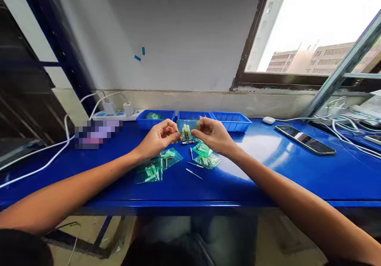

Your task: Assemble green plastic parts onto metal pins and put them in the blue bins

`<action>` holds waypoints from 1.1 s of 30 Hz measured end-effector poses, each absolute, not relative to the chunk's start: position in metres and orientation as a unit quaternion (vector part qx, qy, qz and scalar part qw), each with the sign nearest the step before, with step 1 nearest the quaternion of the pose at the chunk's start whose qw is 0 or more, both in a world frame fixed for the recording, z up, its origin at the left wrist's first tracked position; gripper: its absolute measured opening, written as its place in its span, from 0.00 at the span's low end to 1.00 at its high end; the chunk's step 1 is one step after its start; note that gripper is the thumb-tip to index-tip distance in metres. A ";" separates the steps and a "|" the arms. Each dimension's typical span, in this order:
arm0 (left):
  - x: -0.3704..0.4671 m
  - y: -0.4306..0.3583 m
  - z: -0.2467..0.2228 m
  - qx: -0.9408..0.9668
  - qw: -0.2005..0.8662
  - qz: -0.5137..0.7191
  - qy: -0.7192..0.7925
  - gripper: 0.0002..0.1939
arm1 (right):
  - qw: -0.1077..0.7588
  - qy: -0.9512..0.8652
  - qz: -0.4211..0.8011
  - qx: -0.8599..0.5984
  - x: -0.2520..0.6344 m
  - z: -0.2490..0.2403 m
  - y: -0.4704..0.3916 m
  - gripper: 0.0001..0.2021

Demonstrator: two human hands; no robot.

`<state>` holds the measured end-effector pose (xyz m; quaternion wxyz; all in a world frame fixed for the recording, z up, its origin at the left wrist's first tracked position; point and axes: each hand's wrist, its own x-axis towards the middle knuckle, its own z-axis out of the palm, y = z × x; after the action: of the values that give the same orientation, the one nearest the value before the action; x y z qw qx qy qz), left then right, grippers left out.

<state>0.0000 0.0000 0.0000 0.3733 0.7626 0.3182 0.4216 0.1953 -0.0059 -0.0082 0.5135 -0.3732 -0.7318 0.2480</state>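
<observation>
A small clear green-tinted plastic bag (186, 130) with pale plug-like pieces in it is held up between both hands. My left hand (162, 136) pinches its left edge, and my right hand (213, 136) pinches the right edge. Just below the bag, several thin metal pins (194, 173) lie loose on the blue table (232, 186). More filled green-tinted bags rest on the tabletop: some (151, 172) under and beside my left wrist, others (207, 159) below my right hand. What the pins are exactly is too small to tell.
Three blue plastic bins line the back: the left bin (139, 119) with green bags inside, the middle bin (190, 113), and the right bin (233, 124). A white power strip (116, 116) with cables sits left. A phone (306, 139) and white earbud case (268, 120) lie right.
</observation>
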 end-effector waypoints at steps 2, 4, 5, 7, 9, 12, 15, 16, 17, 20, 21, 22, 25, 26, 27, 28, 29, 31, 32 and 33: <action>0.001 0.000 0.000 0.763 0.370 0.424 0.318 0.12 | 0.520 -0.726 0.243 -0.378 0.195 -0.008 -0.005 0.09; 0.001 0.000 0.001 0.761 0.371 0.427 0.317 0.11 | 0.522 -0.725 0.246 -0.377 0.195 -0.008 -0.006 0.09; 0.001 0.000 0.001 0.760 0.373 0.428 0.316 0.11 | 0.522 -0.723 0.251 -0.375 0.195 -0.007 -0.006 0.09; 0.001 0.000 0.000 0.755 0.383 0.430 0.313 0.10 | 0.516 -0.728 0.268 -0.364 0.195 -0.007 -0.007 0.08; 0.001 0.000 0.000 0.745 0.399 0.436 0.309 0.10 | 0.501 -0.739 0.294 -0.342 0.195 -0.007 -0.008 0.07; 0.001 -0.001 0.000 0.731 0.422 0.448 0.296 0.09 | 0.496 -0.738 0.331 -0.317 0.194 -0.007 -0.009 0.08; 0.002 -0.002 0.001 0.726 0.430 0.456 0.284 0.10 | 0.518 -0.713 0.356 -0.310 0.193 -0.006 -0.009 0.09; 0.002 -0.002 0.001 0.725 0.429 0.458 0.284 0.10 | 0.526 -0.706 0.359 -0.310 0.193 -0.006 -0.009 0.09; 0.002 -0.002 0.001 0.724 0.426 0.461 0.286 0.11 | 0.532 -0.701 0.360 -0.310 0.193 -0.006 -0.008 0.09; 0.002 -0.001 0.000 0.720 0.411 0.472 0.300 0.12 | 0.550 -0.689 0.349 -0.317 0.195 -0.006 -0.007 0.11; 0.001 0.000 0.000 0.720 0.404 0.475 0.305 0.13 | 0.556 -0.686 0.342 -0.320 0.196 -0.006 -0.006 0.12; 0.001 0.001 0.000 0.721 0.397 0.475 0.310 0.13 | 0.561 -0.684 0.336 -0.324 0.197 -0.006 -0.005 0.12; 0.000 0.001 0.000 0.736 0.374 0.468 0.314 0.10 | 0.562 -0.687 0.324 -0.327 0.199 -0.006 -0.003 0.12; -0.001 0.001 0.001 0.744 0.362 0.466 0.313 0.09 | 0.559 -0.690 0.323 -0.326 0.199 -0.006 -0.003 0.11; -0.001 0.001 0.001 0.754 0.346 0.464 0.312 0.07 | 0.556 -0.693 0.322 -0.327 0.199 -0.006 -0.003 0.11; -0.002 0.001 0.001 0.763 0.324 0.464 0.312 0.07 | 0.552 -0.697 0.322 -0.327 0.199 -0.007 -0.003 0.11; -0.002 0.001 0.002 0.772 0.298 0.465 0.314 0.08 | 0.547 -0.701 0.321 -0.326 0.198 -0.007 -0.003 0.11; -0.005 0.004 0.000 0.789 0.237 0.465 0.325 0.10 | 0.539 -0.708 0.322 -0.323 0.197 -0.007 -0.004 0.12; -0.006 0.006 -0.001 0.796 0.207 0.462 0.332 0.12 | 0.536 -0.711 0.324 -0.319 0.197 -0.007 -0.005 0.13; -0.008 0.008 -0.002 0.804 0.177 0.457 0.335 0.14 | 0.535 -0.711 0.330 -0.316 0.196 -0.007 -0.005 0.13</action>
<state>-0.0076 0.0080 -0.0024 0.1769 0.8044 0.3355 0.4572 0.1962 -0.0052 -0.0067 0.5349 -0.3156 -0.7111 0.3295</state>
